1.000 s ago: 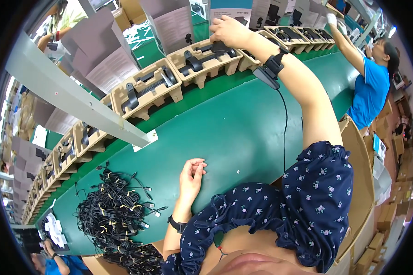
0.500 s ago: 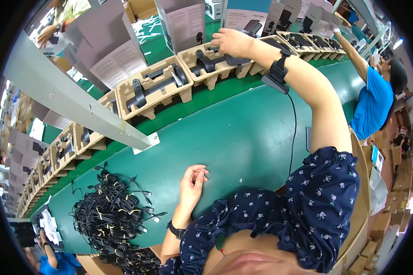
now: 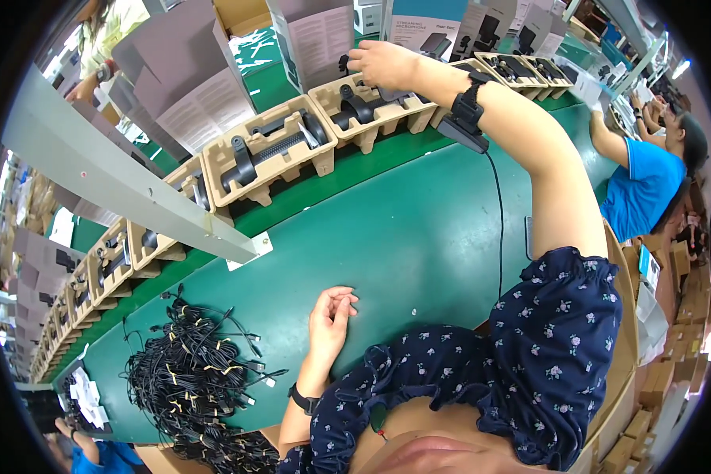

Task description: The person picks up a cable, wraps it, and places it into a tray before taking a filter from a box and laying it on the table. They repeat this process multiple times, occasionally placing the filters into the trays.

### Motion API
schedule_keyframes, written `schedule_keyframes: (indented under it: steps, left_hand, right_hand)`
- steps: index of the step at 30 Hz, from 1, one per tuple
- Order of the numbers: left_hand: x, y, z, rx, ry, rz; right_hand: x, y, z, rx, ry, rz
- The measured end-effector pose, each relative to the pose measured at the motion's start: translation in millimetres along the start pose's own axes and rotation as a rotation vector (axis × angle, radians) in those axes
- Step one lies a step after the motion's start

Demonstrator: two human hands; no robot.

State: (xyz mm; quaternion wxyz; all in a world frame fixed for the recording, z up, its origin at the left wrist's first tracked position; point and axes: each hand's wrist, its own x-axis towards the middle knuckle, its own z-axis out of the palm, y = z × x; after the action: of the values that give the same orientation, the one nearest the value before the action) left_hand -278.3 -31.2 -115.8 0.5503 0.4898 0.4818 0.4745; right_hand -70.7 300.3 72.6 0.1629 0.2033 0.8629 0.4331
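My right hand (image 3: 385, 66) reaches over a brown moulded pulp tray (image 3: 367, 142) on the far strip of the table. Its fingers are curled, and what they may hold is hidden. In that tray lies a black curved stand part (image 3: 357, 108). Beside it on the left, another pulp tray (image 3: 266, 175) holds black stand parts (image 3: 243, 162) and a cylindrical black piece. My left hand (image 3: 333, 317) rests low on the green table (image 3: 403, 229), fingers loosely closed on nothing. To its left lies a heap of black cables (image 3: 186, 367) bundled with pale ties.
A grey metal post (image 3: 134, 170) slants across the left and is bolted to the table. Printed card boxes (image 3: 317, 47) stand open behind the tray row. A co-worker in blue (image 3: 644, 186) works at right. Cardboard boxes (image 3: 660, 383) stack up beyond my chair side.
My right hand has moved slightly left over the tray. The trays have shifted slightly right. The co-worker at right has lowered an arm. My left hand stays put.
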Motion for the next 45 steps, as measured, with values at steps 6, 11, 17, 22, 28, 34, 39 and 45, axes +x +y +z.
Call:
schedule_keyframes:
  steps: [6,11,17,22,28,34,39,45]
  left_hand:
    - [-5,7,-9,0.010,-0.023,-0.024]
    - [-5,0,-17,0.029,-0.012,-0.006]
    - [-12,-2,-23,0.040,0.013,-0.003]
    - [-13,1,-22,0.063,-0.006,0.081]
    - [-12,-6,-23,0.102,0.044,0.119]
    - [-17,-8,-21,0.226,0.095,0.204]
    - [-17,-3,-19,0.249,0.010,0.063]
    - [-4,-42,2,0.332,0.218,0.261]
  right_hand:
    - [2,-14,18,0.305,0.081,0.151]
    - [-14,-62,91,0.904,0.565,0.627]
    - [-19,-63,87,0.954,0.551,0.682]
    - [-19,-75,66,0.560,0.403,0.784]
    - [26,-166,-94,0.939,0.841,0.303]
    - [93,-234,-215,1.282,0.654,-0.385]
    - [152,-273,-292,1.399,0.819,-0.500]
    - [171,-322,-356,0.905,0.962,-0.815]
